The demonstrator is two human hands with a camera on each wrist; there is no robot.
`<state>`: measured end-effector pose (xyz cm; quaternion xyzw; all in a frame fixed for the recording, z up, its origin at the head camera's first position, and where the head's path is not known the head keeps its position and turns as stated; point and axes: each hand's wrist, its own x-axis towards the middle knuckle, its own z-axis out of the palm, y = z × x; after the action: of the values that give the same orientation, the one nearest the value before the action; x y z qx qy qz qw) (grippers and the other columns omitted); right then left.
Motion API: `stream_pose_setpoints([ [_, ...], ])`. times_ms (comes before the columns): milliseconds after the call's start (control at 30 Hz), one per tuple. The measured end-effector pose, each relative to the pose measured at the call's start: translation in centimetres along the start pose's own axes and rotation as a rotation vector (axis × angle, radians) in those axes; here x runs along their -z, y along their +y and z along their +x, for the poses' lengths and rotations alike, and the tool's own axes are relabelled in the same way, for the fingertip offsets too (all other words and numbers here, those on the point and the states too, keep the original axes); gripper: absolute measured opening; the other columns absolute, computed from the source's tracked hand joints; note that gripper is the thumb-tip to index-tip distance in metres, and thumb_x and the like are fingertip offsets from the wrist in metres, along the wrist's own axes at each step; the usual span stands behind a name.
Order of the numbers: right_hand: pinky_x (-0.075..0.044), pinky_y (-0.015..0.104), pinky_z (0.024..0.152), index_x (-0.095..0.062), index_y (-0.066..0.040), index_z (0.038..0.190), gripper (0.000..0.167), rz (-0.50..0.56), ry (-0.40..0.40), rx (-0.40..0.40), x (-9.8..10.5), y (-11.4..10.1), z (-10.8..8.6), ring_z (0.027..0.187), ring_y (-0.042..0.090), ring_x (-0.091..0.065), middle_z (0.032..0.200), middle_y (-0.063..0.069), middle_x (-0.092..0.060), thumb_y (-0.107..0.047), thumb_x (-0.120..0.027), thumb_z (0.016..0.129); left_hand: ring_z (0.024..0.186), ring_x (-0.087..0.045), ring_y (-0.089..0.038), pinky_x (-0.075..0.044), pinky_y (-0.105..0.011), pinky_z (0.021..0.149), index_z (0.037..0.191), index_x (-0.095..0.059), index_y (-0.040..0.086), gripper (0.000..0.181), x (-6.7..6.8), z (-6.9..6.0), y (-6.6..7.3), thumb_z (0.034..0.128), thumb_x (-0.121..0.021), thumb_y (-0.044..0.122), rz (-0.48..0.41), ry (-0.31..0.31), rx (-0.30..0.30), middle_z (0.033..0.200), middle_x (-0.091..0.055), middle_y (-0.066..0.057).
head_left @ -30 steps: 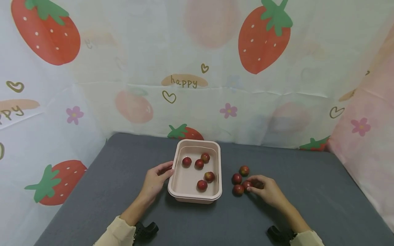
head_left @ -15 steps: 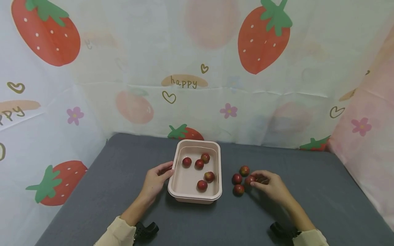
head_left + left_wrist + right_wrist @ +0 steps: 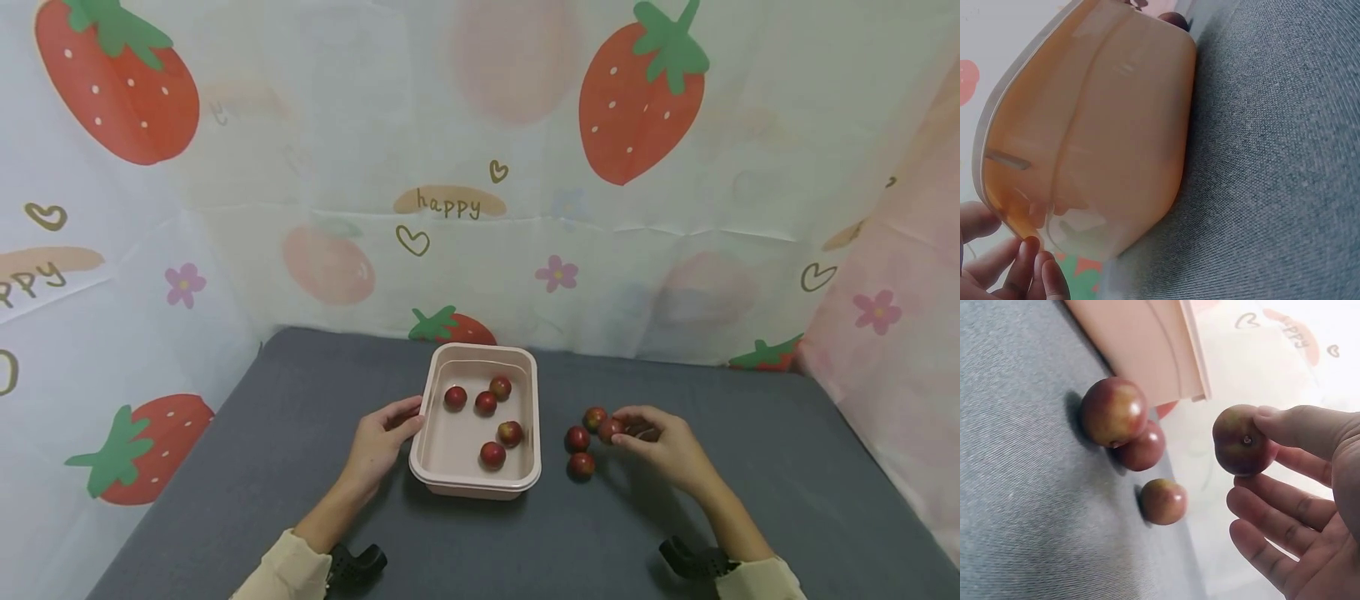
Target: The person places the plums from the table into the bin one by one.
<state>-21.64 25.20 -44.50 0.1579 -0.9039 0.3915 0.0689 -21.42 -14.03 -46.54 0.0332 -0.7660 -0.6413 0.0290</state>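
Observation:
A pale pink plastic box [image 3: 452, 467] stands on the table with several dark red plums inside, one of them a plum [image 3: 455, 397] at the left. My left hand [image 3: 377, 442] holds the box's left edge; in the left wrist view the thumb and curled fingers [image 3: 1029, 253] pinch its rim. My right hand [image 3: 667, 446] pinches a plum [image 3: 1242, 440] between thumb and fingers, lifted off the table in the right wrist view. Beside it lie three more plums: a far plum [image 3: 595, 418], a middle plum [image 3: 577, 438] and a near plum [image 3: 581, 466].
A dark grey cloth [image 3: 480, 550] covers the table. Behind and at both sides hangs a curtain [image 3: 480, 275] printed with strawberries and hearts. Black straps with camera mounts sit at the left wrist [image 3: 356, 567] and the right wrist [image 3: 697, 562].
My right hand has drawn a plum out of the loose group, moving it a little right and away from me, and now has it raised. The left hand and the box have stayed put.

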Motion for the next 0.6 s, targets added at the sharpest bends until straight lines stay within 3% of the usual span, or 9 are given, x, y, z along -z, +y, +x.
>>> stream_pose_setpoints([
  [600, -0.053, 0.024, 0.076, -0.066, -0.009, 0.117, 0.031, 0.023, -0.010, 0.033, 0.9, -1.3, 1.2, 0.089, 0.003, -0.062, 0.106, 0.007, -0.071, -0.022, -0.071, 0.089, 0.114, -0.059, -0.022, -0.049, -0.016, 0.084, 0.131, -0.060, 0.004, 0.039, 0.0, 0.0, 0.0, 0.0938, -0.064, 0.015, -0.007, -0.006, 0.003, 0.127, -0.064, -0.017],
])
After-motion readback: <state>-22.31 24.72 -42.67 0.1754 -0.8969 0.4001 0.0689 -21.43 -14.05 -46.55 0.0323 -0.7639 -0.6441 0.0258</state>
